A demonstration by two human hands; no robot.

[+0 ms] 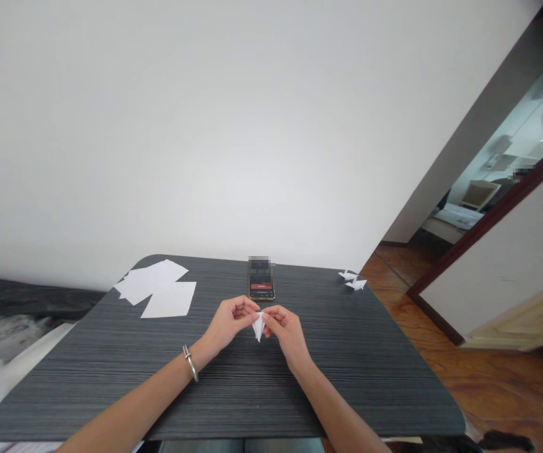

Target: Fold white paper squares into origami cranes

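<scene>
A small piece of folded white paper (258,328) is held up between my two hands over the middle of the table, its narrow point facing down toward me. My left hand (231,322) pinches its upper left side with thumb and fingers. On the other side, my right hand (286,328) grips the upper right edge the same way. Fingertips cover the top of the paper, so its upper folds are partly hidden. Just beyond my hands a phone (262,294) with a lit screen stands near the wall.
Loose white paper sheets (170,299) overlap at the table's far left. Two folded white paper figures (356,285) sit at the far right corner. The dark table (370,377) has rounded corners and meets a white wall (252,138). A doorway opens to the right.
</scene>
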